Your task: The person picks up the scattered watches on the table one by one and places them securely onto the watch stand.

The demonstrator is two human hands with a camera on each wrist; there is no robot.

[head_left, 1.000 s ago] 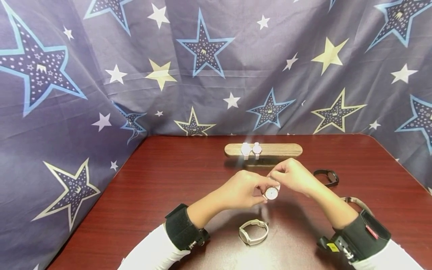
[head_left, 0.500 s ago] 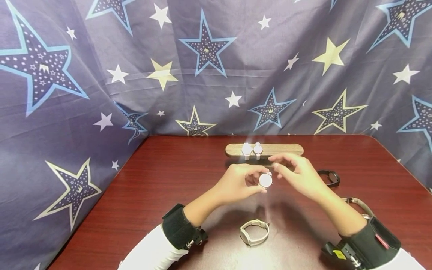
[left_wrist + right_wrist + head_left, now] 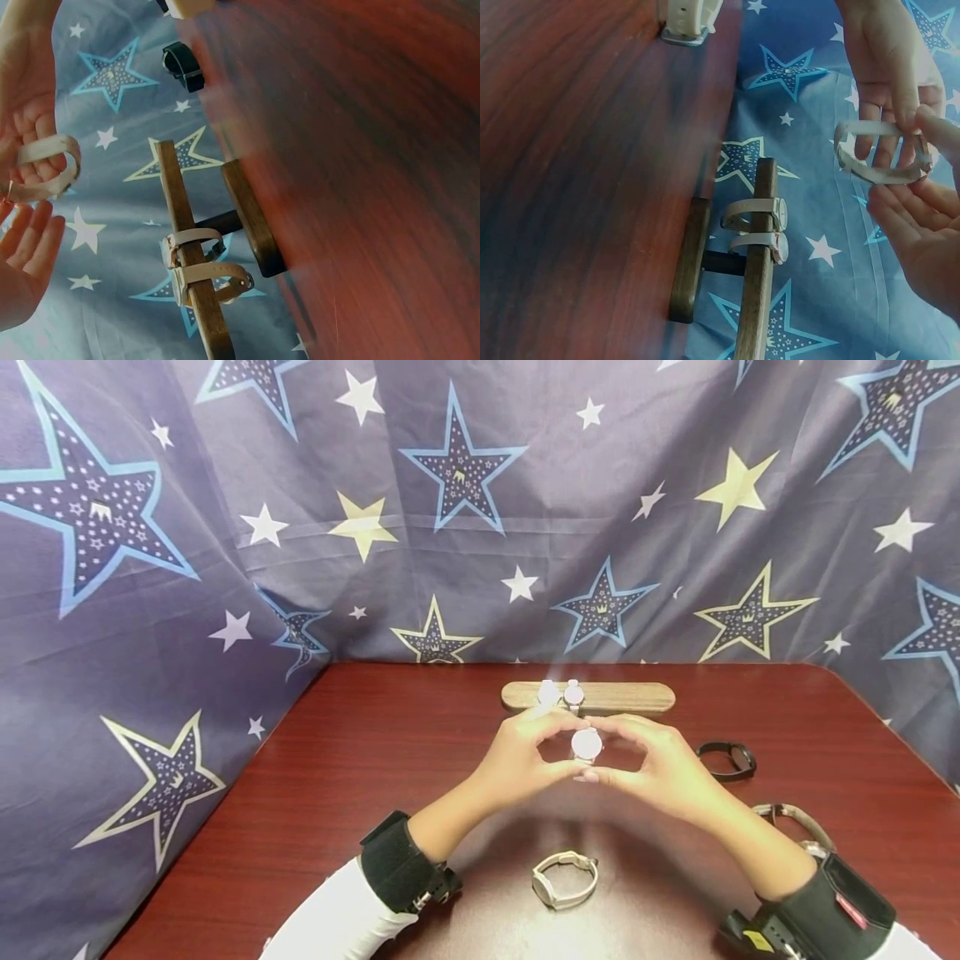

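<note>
We hold a white watch (image 3: 587, 744) in the air between both hands, left hand (image 3: 525, 760) and right hand (image 3: 660, 764) pinching its strap, just before the wooden stand (image 3: 637, 697). Two watches (image 3: 561, 693) already sit on its bar; the right stretch looks free. A beige watch (image 3: 564, 877), a black band (image 3: 726, 758) and another watch (image 3: 797, 823) lie on the bench (image 3: 360, 760), with open room around the stand.
</note>
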